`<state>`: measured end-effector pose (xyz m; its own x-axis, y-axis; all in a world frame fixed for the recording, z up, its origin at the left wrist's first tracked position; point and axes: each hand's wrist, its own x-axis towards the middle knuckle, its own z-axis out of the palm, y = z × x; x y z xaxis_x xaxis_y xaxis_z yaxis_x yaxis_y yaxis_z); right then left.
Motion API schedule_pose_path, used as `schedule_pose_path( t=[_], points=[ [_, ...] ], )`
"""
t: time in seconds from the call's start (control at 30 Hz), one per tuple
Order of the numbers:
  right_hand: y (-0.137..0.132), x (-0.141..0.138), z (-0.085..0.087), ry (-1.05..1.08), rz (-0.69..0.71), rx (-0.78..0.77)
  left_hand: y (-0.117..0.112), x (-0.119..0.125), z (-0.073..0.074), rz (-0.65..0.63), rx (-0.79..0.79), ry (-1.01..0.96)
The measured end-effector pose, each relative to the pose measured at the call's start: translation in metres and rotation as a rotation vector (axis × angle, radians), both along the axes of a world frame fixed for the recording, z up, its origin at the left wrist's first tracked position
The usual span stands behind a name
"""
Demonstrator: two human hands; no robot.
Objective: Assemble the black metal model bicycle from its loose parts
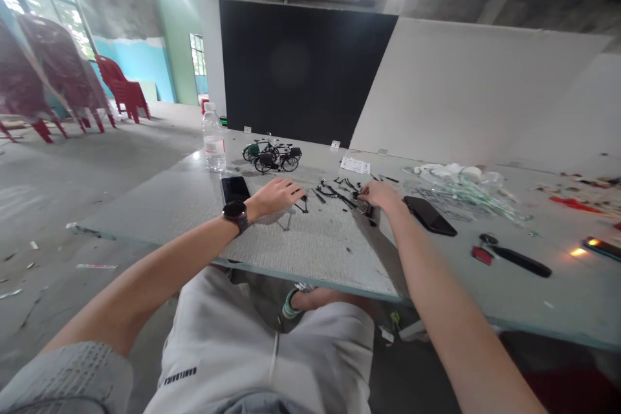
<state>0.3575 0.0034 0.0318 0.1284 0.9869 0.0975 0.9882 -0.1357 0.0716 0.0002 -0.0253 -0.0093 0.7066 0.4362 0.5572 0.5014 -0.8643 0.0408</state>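
Observation:
My left hand [275, 197], with a dark watch on its wrist, is closed on a thin black frame-like part [303, 206] just above the table. My right hand [380, 195] reaches into scattered small black parts [334, 192], its fingertips pressed together among them. Whatever lies between those fingertips is too small to make out. Behind the hands stand small model bicycles [277, 162], one with green bags and one with black bags. A white printed paper [355, 165] lies beyond the loose parts.
A water bottle [213, 141] and a phone [235, 189] are at the left. To the right lie another dark phone [429, 215], a black-handled tool [519, 260] and a heap of clear plastic scraps [478, 191]. A black panel [305, 71] stands along the table's back edge.

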Motion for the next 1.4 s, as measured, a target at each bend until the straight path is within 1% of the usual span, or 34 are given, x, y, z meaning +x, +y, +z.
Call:
schedule_pose_path(
  t=[0.1, 0.27, 0.37, 0.5, 0.6, 0.67, 0.73, 0.87, 0.9, 0.97, 1.03, 1.07, 1.13, 1.2, 1.27, 1.4],
  points=[
    [0.003, -0.001, 0.001, 0.034, -0.033, -0.077, 0.0, 0.002, 0.001, -0.011, -0.036, -0.023],
    [0.003, -0.005, 0.004, 0.035, -0.037, -0.061, 0.0, 0.005, 0.001, 0.001, -0.061, -0.051],
    [0.002, -0.009, 0.007, 0.008, -0.027, -0.01, 0.001, 0.005, 0.0, -0.001, -0.083, -0.091],
    [-0.001, -0.019, 0.01, -0.028, 0.081, 0.114, 0.001, 0.005, 0.001, 0.01, -0.098, -0.107],
    [-0.004, -0.029, 0.011, 0.021, 0.122, 0.183, -0.002, 0.004, 0.005, 0.032, -0.085, -0.079],
    [-0.007, -0.036, 0.012, 0.148, 0.111, 0.165, -0.004, 0.004, 0.007, 0.031, -0.109, -0.098],
    [-0.009, -0.043, 0.011, 0.302, 0.134, 0.15, -0.004, 0.004, 0.007, 0.035, -0.142, -0.141],
    [-0.008, -0.055, 0.004, 0.569, 0.256, 0.185, 0.0, 0.003, 0.004, 0.062, -0.174, -0.208],
    [-0.008, -0.058, 0.002, 0.685, 0.286, 0.166, 0.001, 0.003, 0.003, 0.059, -0.184, -0.229],
    [-0.007, -0.064, -0.002, 0.991, 0.334, 0.097, 0.003, 0.003, 0.002, 0.05, -0.217, -0.292],
    [-0.009, -0.069, -0.003, 1.291, 0.349, 0.022, 0.002, 0.003, 0.004, 0.048, -0.251, -0.367],
    [-0.01, -0.071, -0.002, 1.406, 0.344, -0.011, 0.001, 0.004, 0.005, 0.051, -0.265, -0.399],
    [-0.014, -0.076, 0.0, 1.563, 0.317, -0.06, -0.001, 0.005, 0.009, 0.074, -0.295, -0.456],
    [-0.017, -0.081, 0.001, 1.65, 0.287, -0.078, -0.002, 0.007, 0.012, 0.105, -0.356, -0.528],
    [-0.019, -0.085, 0.001, 1.667, 0.267, -0.042, 0.0, 0.01, 0.013, 0.135, -0.46, -0.646],
    [-0.02, -0.091, -0.005, 1.528, 0.278, 0.041, 0.009, 0.011, 0.008, 0.146, -0.651, -0.926]
  ],
)
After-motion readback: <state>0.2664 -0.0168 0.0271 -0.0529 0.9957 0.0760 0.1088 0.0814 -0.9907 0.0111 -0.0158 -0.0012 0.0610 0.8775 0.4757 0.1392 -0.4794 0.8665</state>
